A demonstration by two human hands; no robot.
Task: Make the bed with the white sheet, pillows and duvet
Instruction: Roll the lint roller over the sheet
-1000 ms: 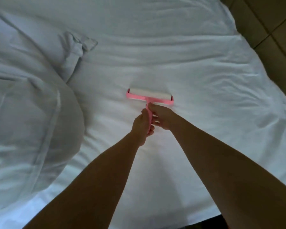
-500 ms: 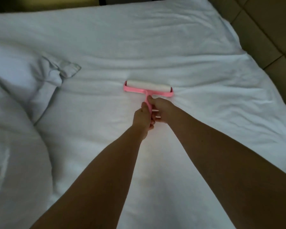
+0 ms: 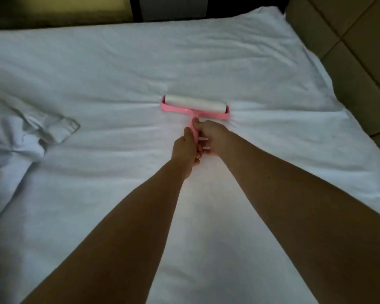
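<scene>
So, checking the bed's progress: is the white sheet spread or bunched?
Spread: the white sheet lies flat to the far edge, lightly creased, under the lint roller.

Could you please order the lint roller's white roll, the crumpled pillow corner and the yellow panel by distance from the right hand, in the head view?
From the right hand:
1. white roll, just ahead.
2. crumpled pillow corner, far left.
3. yellow panel, far upper left.

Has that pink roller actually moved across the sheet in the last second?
Yes. The pink roller has gone away from the person: earlier nearer than the pillowcase corner, now beyond it.
</scene>
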